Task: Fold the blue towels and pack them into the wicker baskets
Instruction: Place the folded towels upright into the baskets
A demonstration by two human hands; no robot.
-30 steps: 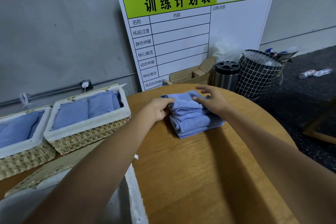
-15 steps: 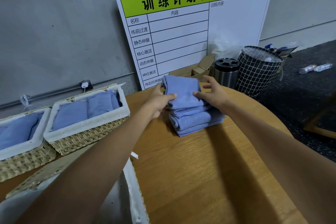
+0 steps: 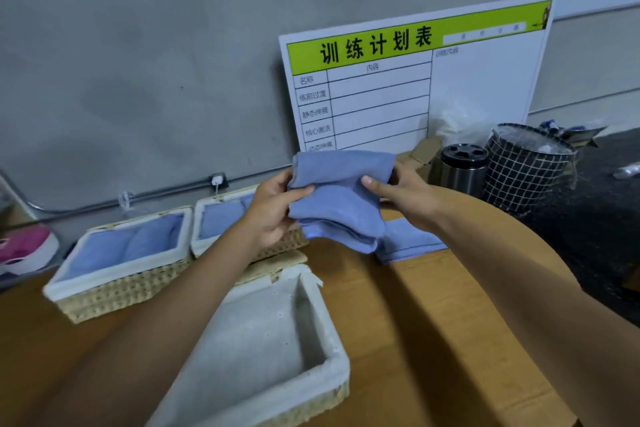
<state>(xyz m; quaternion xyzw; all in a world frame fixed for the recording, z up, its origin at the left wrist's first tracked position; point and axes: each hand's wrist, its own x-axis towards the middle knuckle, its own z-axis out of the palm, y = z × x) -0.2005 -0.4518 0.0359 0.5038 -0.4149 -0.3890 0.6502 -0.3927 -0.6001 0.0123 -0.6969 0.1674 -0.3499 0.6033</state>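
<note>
Above the round wooden table (image 3: 433,322), held clear of the top: one folded blue towel (image 3: 337,199), layered edges hanging at its lower end. Left hand (image 3: 273,208) pinching the towel's left side, thumb across the front face, fingers curled behind. Right hand (image 3: 401,198) gripping the right side the same way, thumb pressed flat on the front, fingers wrapped round the back edge. Both hands clamped on the cloth, neither one slack. Just below and behind the raised towel, lying flat on the table: remaining folded towels (image 3: 410,241), only a part showing past the right forearm. Nearest the camera, under the left forearm: a white-lined wicker basket (image 3: 329,315), lining bare inside. Beyond it, toward the wall, two more lined baskets side by side: left basket (image 3: 114,282) with blue towels inside, middle basket (image 3: 204,225) also holding blue cloth, partly hidden by the left hand. Further out, leaning on the grey wall: white chart board (image 3: 415,94) with a green header strip. Right of the table on the dark floor: metal canister (image 3: 462,170), wire-mesh bin (image 3: 523,166), cardboard box (image 3: 424,151) behind. Far left edge: pink shoe (image 3: 26,246).
</note>
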